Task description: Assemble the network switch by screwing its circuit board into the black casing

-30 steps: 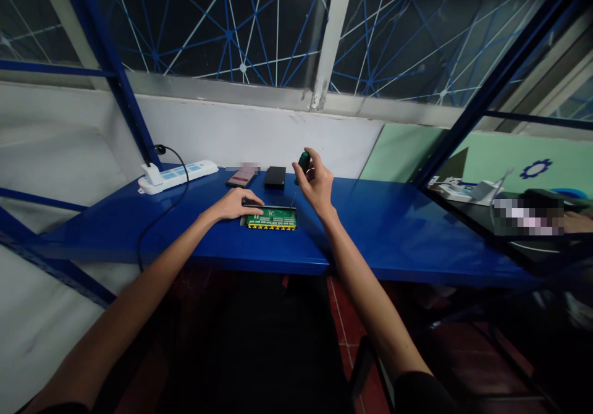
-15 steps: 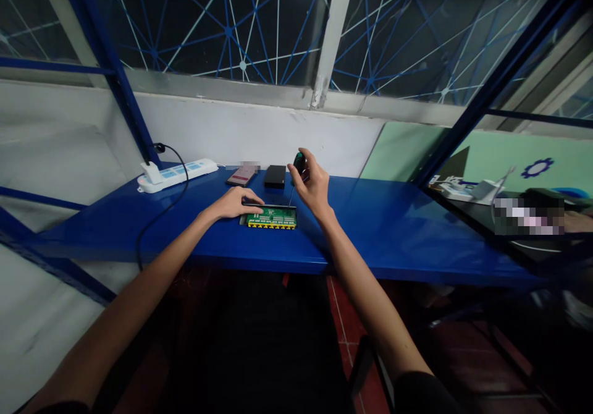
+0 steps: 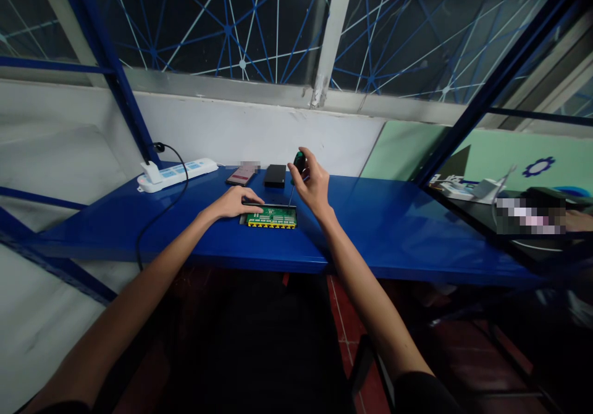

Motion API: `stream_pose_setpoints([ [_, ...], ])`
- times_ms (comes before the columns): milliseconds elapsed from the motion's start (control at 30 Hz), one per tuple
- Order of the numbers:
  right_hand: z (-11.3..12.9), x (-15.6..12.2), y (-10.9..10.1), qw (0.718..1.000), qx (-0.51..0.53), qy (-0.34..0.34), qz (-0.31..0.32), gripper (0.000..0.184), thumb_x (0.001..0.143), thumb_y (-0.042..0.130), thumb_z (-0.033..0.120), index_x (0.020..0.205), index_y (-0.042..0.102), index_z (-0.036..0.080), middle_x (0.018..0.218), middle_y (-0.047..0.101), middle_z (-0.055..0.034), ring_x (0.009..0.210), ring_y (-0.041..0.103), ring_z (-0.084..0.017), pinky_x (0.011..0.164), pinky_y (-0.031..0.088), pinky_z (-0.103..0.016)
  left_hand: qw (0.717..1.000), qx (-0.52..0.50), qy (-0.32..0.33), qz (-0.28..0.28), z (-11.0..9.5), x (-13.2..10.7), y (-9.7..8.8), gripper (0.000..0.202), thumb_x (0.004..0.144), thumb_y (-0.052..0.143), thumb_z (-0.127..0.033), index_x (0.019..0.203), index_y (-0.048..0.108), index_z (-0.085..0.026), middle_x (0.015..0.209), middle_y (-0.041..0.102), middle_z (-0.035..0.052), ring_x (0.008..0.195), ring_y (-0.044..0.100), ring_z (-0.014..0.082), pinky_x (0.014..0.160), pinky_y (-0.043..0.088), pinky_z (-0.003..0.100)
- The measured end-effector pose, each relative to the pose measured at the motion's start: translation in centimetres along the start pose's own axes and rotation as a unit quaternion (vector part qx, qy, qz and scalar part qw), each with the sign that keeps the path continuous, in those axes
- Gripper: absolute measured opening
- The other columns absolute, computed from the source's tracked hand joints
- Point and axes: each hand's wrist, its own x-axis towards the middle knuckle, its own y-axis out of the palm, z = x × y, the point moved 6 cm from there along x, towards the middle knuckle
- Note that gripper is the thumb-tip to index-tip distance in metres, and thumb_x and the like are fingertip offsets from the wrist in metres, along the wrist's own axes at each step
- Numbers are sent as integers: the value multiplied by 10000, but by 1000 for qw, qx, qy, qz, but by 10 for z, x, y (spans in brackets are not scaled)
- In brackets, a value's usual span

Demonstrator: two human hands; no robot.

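A green circuit board (image 3: pixel 273 214) with a row of yellow-edged ports along its front sits in a shallow dark case on the blue table. My left hand (image 3: pixel 234 202) grips its left end, fingers over the back edge and thumb at the near side. Above the right end, my right hand (image 3: pixel 315 184) is closed around the green-and-black handle of a screwdriver (image 3: pixel 299 162). The thin shaft points steeply down, its tip at the board's back right corner. Whether that tip sits in a screw is too small to tell.
Behind the board lie a phone (image 3: pixel 243 173) and a black box (image 3: pixel 275 176). A white power strip (image 3: pixel 178 175) with a black cable (image 3: pixel 186 185) is at the left. To the right, a dark tray-like surface (image 3: pixel 477 216) holds white parts, near another person's hand (image 3: pixel 579 221). Blue posts frame both sides.
My hands, the screwdriver and the board keep almost the same positions. The screwdriver's handle looks slightly turned in my right fingers.
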Motion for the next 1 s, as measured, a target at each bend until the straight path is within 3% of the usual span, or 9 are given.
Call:
stream_pose_setpoints([
  [733, 4, -1, 0, 998, -40, -43, -3, 422, 950, 477, 431, 1331, 483, 251, 856, 668, -28, 575, 563, -136, 605, 479, -312, 1000, 12, 18, 12, 4, 1, 1, 372, 786, 680, -488, 1038, 758, -225, 1036, 704, 101, 886, 614, 214, 729, 451, 329],
  [1000, 9, -3, -3, 997, -65, -49, -12, 423, 977, 408, 374, 1365, 475, 222, 1034, 681, -75, 628, 604, -133, 632, 478, -313, 1000, 15, 23, 11, 3, 1, 2, 387, 788, 677, -496, 1043, 756, -215, 1033, 707, 100, 889, 616, 210, 725, 450, 325],
])
